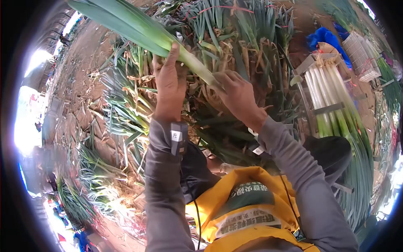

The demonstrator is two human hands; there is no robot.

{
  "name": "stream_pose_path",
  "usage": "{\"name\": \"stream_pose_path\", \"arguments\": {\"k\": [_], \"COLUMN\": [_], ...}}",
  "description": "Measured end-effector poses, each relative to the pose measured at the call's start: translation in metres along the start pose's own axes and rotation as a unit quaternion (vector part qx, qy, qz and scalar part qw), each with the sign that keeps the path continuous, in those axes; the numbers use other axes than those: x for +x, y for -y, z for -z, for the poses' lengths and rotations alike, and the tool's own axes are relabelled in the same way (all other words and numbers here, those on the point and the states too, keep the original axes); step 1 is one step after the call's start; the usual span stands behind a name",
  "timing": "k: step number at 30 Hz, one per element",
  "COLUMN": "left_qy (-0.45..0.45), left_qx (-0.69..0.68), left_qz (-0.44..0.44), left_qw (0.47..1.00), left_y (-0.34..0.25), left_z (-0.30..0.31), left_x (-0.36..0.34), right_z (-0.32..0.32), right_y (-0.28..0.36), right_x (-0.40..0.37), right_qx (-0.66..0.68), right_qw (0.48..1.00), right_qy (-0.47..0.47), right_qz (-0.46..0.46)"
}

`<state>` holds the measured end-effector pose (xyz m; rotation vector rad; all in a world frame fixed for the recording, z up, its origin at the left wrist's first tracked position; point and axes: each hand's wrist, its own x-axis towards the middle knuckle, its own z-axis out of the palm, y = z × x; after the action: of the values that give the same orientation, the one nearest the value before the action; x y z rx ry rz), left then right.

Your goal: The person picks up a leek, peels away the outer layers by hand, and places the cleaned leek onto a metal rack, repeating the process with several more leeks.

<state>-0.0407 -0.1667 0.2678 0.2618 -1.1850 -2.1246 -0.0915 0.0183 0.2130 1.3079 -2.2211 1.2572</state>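
A large green onion (pixel 191 63) slants across the upper middle of the head view, its broad green leaves (pixel 121 23) reaching up to the left. My left hand (pixel 168 80) is closed round the stalk just below the leaves, thumb on top. At the pale lower end, my right hand (pixel 239 94) grips with bent fingers; they hide the tip and root. Beneath both hands lies a heap of untrimmed green onions (pixel 252 63) with dry brown outer skins.
To the right, cleaned green onions (pixel 331 88) with white stems lie in a metal-framed rack (pixel 303 98). Blue plastic (pixel 329 42) and a white crate (pixel 362 54) sit beyond it. More onions (pixel 90 159) and leaf scraps cover the ground at left. A yellow apron (pixel 252 201) covers my lap.
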Motion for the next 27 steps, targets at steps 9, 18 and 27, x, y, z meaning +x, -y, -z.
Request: {"name": "stream_pose_path", "arguments": {"k": [9,18,27], "left_qy": [0.02,0.113,-0.058], "left_qx": [-0.012,-0.083,-0.071], "left_qz": [0.027,0.024,-0.076], "left_qw": [0.999,0.99,0.993], "left_y": [-0.018,-0.011,-0.015], "left_z": [0.018,0.008,0.043], "left_x": [0.013,0.007,0.029], "right_z": [0.006,0.034,0.064], "right_y": [0.0,-0.003,-0.087], "right_x": [0.023,0.025,-0.049], "right_qx": [0.239,0.524,0.631], "right_qw": [0.929,0.796,0.695], "right_qy": [0.143,0.12,-0.021], "right_qz": [-0.243,-0.278,-0.346]}}
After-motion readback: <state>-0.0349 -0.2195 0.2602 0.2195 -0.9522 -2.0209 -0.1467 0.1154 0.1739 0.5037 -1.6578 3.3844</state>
